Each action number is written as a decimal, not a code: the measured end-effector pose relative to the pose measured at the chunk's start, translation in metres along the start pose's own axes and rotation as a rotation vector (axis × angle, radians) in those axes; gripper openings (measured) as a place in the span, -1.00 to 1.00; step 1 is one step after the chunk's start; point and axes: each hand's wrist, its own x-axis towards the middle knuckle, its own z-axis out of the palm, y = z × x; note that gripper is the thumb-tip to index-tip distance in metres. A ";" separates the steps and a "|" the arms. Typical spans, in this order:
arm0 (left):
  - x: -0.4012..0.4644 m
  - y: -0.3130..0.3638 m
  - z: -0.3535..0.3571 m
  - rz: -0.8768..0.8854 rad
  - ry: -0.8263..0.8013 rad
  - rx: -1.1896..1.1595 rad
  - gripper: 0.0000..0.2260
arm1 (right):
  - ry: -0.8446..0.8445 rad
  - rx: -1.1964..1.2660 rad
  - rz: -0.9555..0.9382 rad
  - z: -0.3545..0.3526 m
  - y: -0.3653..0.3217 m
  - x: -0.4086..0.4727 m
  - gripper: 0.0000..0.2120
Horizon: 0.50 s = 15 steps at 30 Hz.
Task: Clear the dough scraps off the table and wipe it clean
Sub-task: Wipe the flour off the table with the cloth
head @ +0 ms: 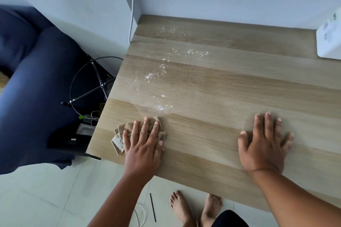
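L hand (143,141) lies flat w/ fingers spread, pressing a folded tan cloth (120,134) onto the wooden table (212,86) at lower left of centre; R hand (263,142) rests palm-down at lower right, fingers splayed, holding nothing. Wet streaks w/ white specks (162,79) run from just above the cloth toward the table's far left corner. White appliance (330,38) sits at the right edge, blue sofa (33,83) at left, pale tiled floor (46,199) below.

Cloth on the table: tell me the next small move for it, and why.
Probably push the cloth forward, away from the body, into the wet streaks. The left hand already presses it flat near the table edge, the streaks lie just beyond it, and the right hand rests flat on the wood.
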 end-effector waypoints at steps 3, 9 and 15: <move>0.016 -0.001 -0.003 -0.078 -0.003 -0.013 -0.43 | 0.019 0.007 -0.002 0.003 0.000 0.000 -0.27; 0.088 -0.013 -0.013 -0.352 0.002 -0.059 -0.44 | 0.028 0.014 0.001 0.005 0.000 0.001 -0.27; 0.106 -0.008 -0.015 -0.365 0.004 -0.039 -0.45 | 0.025 0.010 -0.004 0.005 0.001 0.001 -0.26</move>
